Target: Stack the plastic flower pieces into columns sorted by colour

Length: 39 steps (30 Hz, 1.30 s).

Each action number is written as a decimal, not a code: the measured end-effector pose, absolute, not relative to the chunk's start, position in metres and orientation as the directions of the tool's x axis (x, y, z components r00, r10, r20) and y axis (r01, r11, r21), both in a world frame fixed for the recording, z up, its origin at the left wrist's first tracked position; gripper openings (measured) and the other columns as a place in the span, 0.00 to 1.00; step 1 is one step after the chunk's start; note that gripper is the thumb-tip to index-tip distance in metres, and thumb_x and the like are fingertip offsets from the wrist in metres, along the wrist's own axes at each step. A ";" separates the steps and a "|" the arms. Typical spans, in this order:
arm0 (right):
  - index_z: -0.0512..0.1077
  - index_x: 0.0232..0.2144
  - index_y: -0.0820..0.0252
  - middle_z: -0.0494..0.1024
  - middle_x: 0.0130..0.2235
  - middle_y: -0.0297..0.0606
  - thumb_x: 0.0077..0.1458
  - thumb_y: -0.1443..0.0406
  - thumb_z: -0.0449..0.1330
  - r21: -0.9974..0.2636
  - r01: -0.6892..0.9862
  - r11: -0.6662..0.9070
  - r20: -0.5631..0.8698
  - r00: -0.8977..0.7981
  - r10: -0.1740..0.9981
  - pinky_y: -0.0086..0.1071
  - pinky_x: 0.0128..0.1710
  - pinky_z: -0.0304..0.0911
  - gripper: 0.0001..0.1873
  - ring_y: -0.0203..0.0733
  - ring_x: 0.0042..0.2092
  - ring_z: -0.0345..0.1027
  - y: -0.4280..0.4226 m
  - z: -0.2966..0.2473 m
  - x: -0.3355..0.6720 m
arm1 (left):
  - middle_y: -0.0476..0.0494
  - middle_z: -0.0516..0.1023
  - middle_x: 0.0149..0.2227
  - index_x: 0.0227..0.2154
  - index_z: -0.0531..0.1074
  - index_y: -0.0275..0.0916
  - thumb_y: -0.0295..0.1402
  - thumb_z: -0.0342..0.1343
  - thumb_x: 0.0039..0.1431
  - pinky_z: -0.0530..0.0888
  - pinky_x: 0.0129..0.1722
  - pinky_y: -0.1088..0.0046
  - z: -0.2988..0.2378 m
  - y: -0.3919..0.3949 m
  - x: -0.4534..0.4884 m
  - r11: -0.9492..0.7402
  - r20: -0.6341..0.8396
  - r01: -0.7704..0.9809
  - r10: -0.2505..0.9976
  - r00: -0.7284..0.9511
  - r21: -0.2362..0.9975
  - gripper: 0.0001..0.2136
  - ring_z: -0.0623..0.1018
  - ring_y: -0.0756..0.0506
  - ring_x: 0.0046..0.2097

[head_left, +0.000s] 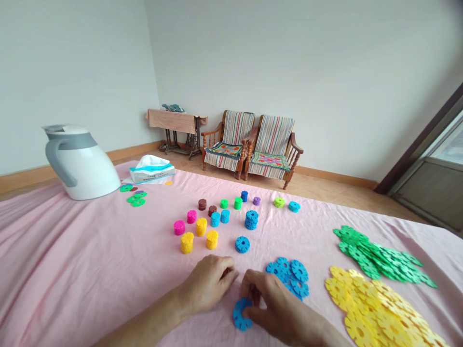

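My right hand [271, 303] pinches a blue notched plastic disc [241, 315] near the front of the pink cloth. Beside it my left hand [211, 282] has its fingers curled together; whatever they hold, if anything, is hidden. Loose blue discs [289, 274] lie in a small heap just right of my right hand. Ahead of both hands sits a low stack of blue discs [242, 244], with a taller blue stack [251, 220] behind it. Several yellow stacks [187, 243] stand ahead of my left hand.
Heaps of yellow discs [376, 308] and green discs [379, 255] spread on the right. Small pink [179, 227], brown [202, 204] and green [238, 203] stacks stand farther back. A white jug [85, 168] and a tissue box [152, 171] occupy the far left. Two chairs [271, 149] stand beyond the table.
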State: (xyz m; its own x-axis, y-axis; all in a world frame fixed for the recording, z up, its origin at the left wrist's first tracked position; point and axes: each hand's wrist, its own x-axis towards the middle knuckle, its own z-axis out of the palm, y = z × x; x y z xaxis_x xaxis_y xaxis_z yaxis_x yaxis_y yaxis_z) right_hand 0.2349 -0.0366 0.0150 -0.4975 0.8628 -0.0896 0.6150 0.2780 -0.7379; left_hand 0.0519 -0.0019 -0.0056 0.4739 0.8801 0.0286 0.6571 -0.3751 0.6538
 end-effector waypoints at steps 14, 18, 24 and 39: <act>0.66 0.45 0.53 0.70 0.40 0.34 0.46 0.75 0.56 -0.737 0.503 0.453 0.234 -0.439 0.868 0.27 0.34 0.60 0.23 0.34 0.36 0.65 -0.029 0.004 0.227 | 0.54 0.64 0.18 0.30 0.65 0.34 0.49 0.50 0.54 0.57 0.13 0.81 -0.013 0.004 0.055 0.030 -0.155 0.247 0.851 0.502 0.968 0.19 0.60 0.56 0.15; 0.64 0.46 0.54 0.70 0.39 0.35 0.47 0.73 0.58 -0.709 0.515 0.482 0.240 -0.466 0.852 0.29 0.35 0.62 0.23 0.35 0.36 0.65 -0.027 0.003 0.229 | 0.55 0.64 0.17 0.29 0.64 0.35 0.51 0.50 0.54 0.54 0.11 0.83 -0.014 0.006 0.054 0.079 -0.178 0.216 0.853 0.490 0.973 0.20 0.59 0.57 0.14; 0.67 0.41 0.57 0.70 0.35 0.35 0.47 0.67 0.60 -0.689 0.598 0.411 0.337 -0.239 0.911 0.31 0.36 0.62 0.16 0.37 0.34 0.65 0.010 -0.008 0.230 | 0.55 0.66 0.18 0.29 0.61 0.38 0.51 0.47 0.55 0.54 0.10 0.85 -0.016 0.005 0.056 0.115 -0.205 0.260 0.914 0.350 0.959 0.19 0.60 0.57 0.14; 0.71 0.39 0.58 0.72 0.38 0.39 0.44 0.63 0.61 -0.613 0.733 0.293 0.262 -0.161 0.952 0.36 0.41 0.60 0.17 0.42 0.40 0.66 0.046 -0.031 0.223 | 0.55 0.66 0.19 0.27 0.60 0.38 0.46 0.47 0.55 0.53 0.10 0.86 -0.014 0.004 0.055 0.097 -0.206 0.290 0.905 0.373 0.952 0.15 0.60 0.57 0.14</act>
State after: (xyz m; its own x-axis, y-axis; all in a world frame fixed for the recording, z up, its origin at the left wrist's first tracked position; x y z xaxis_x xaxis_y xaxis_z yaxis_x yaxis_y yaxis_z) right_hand 0.2228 0.0465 -0.0309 -0.1614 0.9516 0.2615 0.7334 0.2930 -0.6135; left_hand 0.0552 0.0035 -0.0143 0.3735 0.9046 -0.2056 0.2901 0.0967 0.9521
